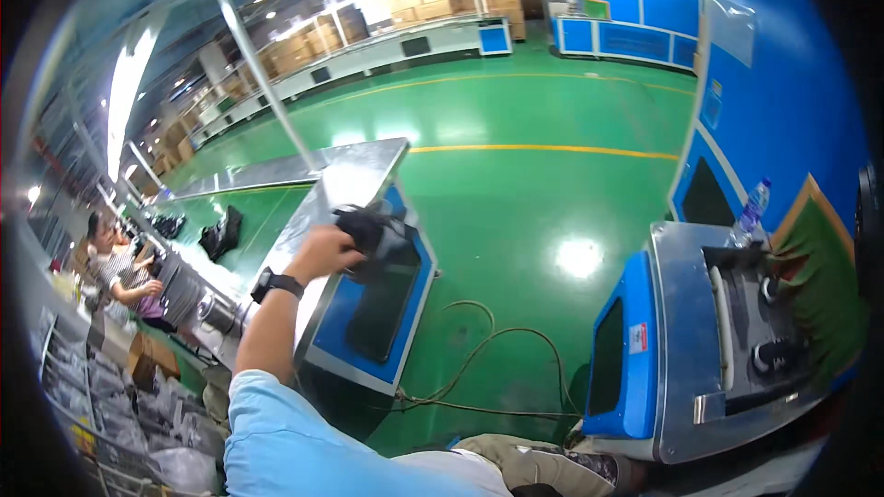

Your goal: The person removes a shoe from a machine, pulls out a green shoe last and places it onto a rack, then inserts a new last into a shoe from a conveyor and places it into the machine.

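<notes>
My left hand (327, 253), with a dark watch (276, 285) on the wrist, reaches out over the end of a metal-topped conveyor. Its fingers are closed on a black shoe (368, 232), which is smeared and partly covered by the hand. The shoe hangs above the blue end panel (354, 322) of the conveyor. More black shoes (221, 233) lie on the line farther left. My right hand does not show.
A metal-topped blue machine (681, 340) with black fittings stands at right, carrying a plastic bottle (752, 210) and green cloth (820, 285). A hose (516, 331) loops across the green floor. At left, a person (124, 271) stands near a rack of plastic bags (138, 414).
</notes>
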Action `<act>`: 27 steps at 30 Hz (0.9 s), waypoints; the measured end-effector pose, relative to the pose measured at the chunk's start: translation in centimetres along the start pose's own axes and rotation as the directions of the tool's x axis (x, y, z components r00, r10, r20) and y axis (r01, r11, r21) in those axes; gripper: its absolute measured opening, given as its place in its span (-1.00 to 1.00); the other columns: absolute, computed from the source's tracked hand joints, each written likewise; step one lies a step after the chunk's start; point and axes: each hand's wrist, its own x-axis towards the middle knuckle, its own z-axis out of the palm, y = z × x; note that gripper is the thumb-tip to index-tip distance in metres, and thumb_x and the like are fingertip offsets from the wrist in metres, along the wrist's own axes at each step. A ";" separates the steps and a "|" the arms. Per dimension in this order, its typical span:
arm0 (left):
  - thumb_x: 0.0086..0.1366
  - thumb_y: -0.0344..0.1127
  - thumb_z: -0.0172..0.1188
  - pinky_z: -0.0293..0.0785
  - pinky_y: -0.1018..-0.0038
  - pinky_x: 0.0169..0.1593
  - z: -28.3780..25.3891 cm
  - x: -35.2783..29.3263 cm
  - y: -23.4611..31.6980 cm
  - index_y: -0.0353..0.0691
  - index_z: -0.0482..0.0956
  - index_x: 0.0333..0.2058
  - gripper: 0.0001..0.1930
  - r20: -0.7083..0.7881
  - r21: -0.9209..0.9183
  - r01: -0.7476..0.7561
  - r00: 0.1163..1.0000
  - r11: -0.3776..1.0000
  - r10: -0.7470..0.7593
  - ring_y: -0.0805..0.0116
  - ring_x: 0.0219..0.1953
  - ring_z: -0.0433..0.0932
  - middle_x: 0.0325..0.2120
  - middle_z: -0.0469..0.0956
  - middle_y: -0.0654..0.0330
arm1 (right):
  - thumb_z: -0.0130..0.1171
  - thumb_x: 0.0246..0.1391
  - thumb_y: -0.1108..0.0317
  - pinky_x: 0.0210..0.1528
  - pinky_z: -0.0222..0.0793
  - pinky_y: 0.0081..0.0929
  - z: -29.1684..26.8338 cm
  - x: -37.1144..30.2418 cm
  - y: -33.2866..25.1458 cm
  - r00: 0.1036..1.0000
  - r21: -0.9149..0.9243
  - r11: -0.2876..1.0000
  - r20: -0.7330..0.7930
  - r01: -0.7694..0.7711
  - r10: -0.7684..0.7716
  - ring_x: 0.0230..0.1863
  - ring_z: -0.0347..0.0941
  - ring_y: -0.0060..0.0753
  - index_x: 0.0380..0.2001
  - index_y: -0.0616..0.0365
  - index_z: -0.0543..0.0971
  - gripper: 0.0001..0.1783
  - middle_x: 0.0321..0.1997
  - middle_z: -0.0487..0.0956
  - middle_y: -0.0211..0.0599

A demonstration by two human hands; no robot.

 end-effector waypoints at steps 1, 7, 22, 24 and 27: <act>-0.01 -0.06 0.43 0.49 0.13 -0.18 -0.9 -1.5 -3.8 -0.18 0.71 -0.49 -0.71 -0.133 0.073 0.063 0.990 0.995 -0.053 -0.03 -0.32 0.58 -0.50 0.59 0.01 | 0.17 0.26 0.20 0.06 0.49 -0.24 0.5 0.4 -0.4 0.998 0.029 0.998 -0.010 0.061 -0.061 -0.03 0.60 0.05 -0.05 0.30 0.64 -0.62 -0.04 0.65 0.10; 0.32 -0.28 0.06 0.47 0.12 0.00 0.9 5.3 -4.2 -0.26 0.59 -0.24 -0.79 -0.685 -0.016 0.612 0.569 0.791 -0.455 -0.10 -0.15 0.58 -0.27 0.63 -0.03 | 0.19 0.24 0.28 0.02 0.50 -0.24 1.0 0.3 -0.3 0.980 0.077 0.985 -0.136 0.154 -0.142 -0.09 0.62 0.04 -0.08 0.26 0.66 -0.69 -0.09 0.67 0.04; -0.02 0.00 0.49 0.42 0.19 0.17 19.6 22.2 89.8 -0.46 0.30 0.22 -0.06 0.017 -0.868 -0.355 0.678 0.347 0.735 -0.21 0.15 0.47 0.06 0.49 -0.34 | 0.14 0.27 0.30 -0.17 0.52 -0.17 4.7 -9.1 6.3 0.893 0.229 0.892 -0.145 -0.389 0.427 -0.25 0.56 0.04 -0.01 0.18 0.63 -0.70 -0.18 0.66 0.00; -0.11 0.03 0.54 0.48 0.13 0.07 21.8 18.2 94.8 -0.40 0.40 -0.05 -0.22 -0.048 -0.776 -0.430 0.770 0.462 0.636 -0.23 0.01 0.54 -0.11 0.57 -0.25 | 0.16 0.26 0.28 -0.21 0.51 -0.18 11.4 -14.8 13.1 0.876 0.094 0.906 -0.229 -0.413 0.423 -0.30 0.54 0.01 -0.02 0.15 0.64 -0.71 -0.21 0.65 -0.02; -0.12 -0.06 0.52 0.51 0.13 -0.04 21.2 18.9 92.7 -0.37 0.42 -0.14 -0.32 -0.075 -0.838 -0.392 0.773 0.380 0.630 -0.12 -0.09 0.59 -0.20 0.60 -0.16 | 0.22 0.22 0.29 -0.30 0.48 -0.17 2.3 -7.5 3.7 0.887 0.014 0.987 -0.436 -0.160 0.150 -0.40 0.50 -0.05 -0.05 0.14 0.65 -0.72 -0.22 0.65 -0.06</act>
